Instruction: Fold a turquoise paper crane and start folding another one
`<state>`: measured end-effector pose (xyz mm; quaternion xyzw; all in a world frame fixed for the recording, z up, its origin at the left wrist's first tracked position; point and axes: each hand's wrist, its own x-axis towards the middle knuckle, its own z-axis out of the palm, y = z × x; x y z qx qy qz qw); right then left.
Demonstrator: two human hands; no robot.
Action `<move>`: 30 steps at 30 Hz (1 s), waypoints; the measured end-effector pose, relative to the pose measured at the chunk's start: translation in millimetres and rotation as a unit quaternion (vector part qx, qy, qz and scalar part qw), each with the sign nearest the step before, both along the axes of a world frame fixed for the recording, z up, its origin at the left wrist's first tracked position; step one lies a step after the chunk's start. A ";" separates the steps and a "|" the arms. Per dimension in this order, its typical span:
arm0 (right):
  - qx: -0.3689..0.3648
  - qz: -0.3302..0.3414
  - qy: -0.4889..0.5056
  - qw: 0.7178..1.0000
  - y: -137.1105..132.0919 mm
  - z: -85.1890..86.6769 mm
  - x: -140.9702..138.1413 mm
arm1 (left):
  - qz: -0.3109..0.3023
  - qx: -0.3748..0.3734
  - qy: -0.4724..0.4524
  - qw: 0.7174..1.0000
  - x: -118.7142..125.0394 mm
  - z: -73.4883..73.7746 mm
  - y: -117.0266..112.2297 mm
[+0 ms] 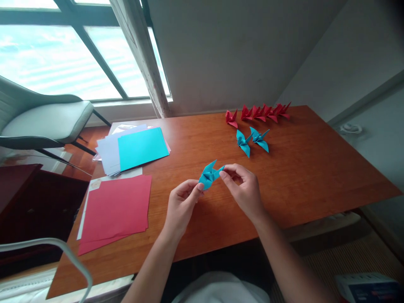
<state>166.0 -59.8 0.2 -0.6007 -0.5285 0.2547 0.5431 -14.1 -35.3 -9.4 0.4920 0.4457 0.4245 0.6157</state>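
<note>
A blue paper crane (209,174) is held just above the wooden table (299,176), near its front middle. My left hand (182,205) pinches the crane's left end, fingers closed on it. The crane's right tip sits between thumb and forefinger of my right hand (244,188). Two finished blue cranes (252,141) rest further back on the table. Behind them stands a row of several red cranes (259,112).
A stack of red paper sheets (115,210) lies at the table's left front. Behind it lie pale sheets topped by a teal sheet (142,147). A grey chair (44,122) stands by the window at left. A boxy device (368,288) sits on the floor at lower right.
</note>
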 end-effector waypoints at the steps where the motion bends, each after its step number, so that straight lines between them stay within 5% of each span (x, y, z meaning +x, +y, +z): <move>1: 0.010 -0.004 -0.010 1.000 -0.2 0.5 -0.6 | -0.005 0.000 0.005 1.000 -0.1 0.1 0.3; 9: 0.097 -0.088 -0.130 0.983 -5.7 4.6 9.2 | -0.040 -0.012 0.034 0.999 0.4 1.6 1.9; 21: 0.140 -0.107 -0.219 0.960 -17.8 1.2 19.3 | -0.067 0.024 0.056 0.996 3.3 -12.2 1.3; 30: 0.145 -0.093 -0.234 0.957 -26.5 -4.3 30.4 | -0.099 0.021 0.084 0.991 4.4 5.4 -0.5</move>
